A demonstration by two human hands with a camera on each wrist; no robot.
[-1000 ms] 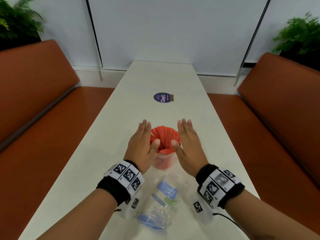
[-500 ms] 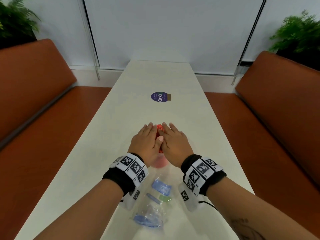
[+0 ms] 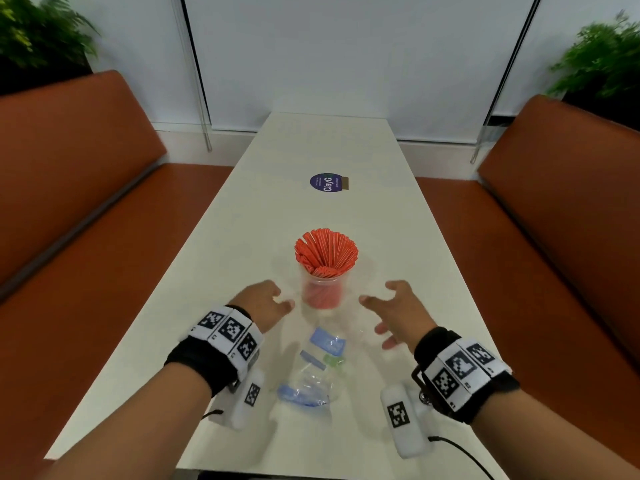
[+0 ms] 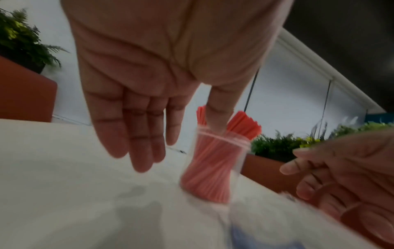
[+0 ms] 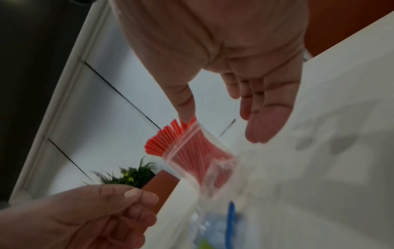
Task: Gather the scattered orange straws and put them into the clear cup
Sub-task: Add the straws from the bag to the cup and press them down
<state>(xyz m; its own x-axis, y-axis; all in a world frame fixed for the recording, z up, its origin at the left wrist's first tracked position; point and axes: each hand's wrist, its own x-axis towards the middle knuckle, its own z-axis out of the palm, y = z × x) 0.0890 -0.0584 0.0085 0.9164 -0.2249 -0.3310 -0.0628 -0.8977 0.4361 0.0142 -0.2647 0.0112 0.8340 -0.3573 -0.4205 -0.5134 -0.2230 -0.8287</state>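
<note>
A clear cup [image 3: 323, 292] stands upright in the middle of the white table [image 3: 221, 258]. A bunch of orange straws [image 3: 327, 251] stands in it, the tops fanned out above the rim. My left hand [image 3: 273, 299] hovers just left of the cup's base, fingers relaxed, holding nothing. My right hand [image 3: 388, 303] hovers to its right with loosely curled fingers, also holding nothing. Neither hand touches the cup. The left wrist view shows the cup [image 4: 215, 168] beyond my bare left hand [image 4: 160, 144]. The right wrist view shows the straws [image 5: 166, 139] beside my right hand [image 5: 221, 121].
A crumpled clear plastic bag [image 3: 311, 372] with blue and green print lies on the table between my wrists, near the front edge. A round purple sticker [image 3: 327, 182] sits farther back. Orange benches [image 3: 79, 188] flank the table on both sides.
Half a second ago both hands pressed together over the straw tops. They have since parted and drawn back toward me, down to the sides of the cup, leaving the straws uncovered and fanned.
</note>
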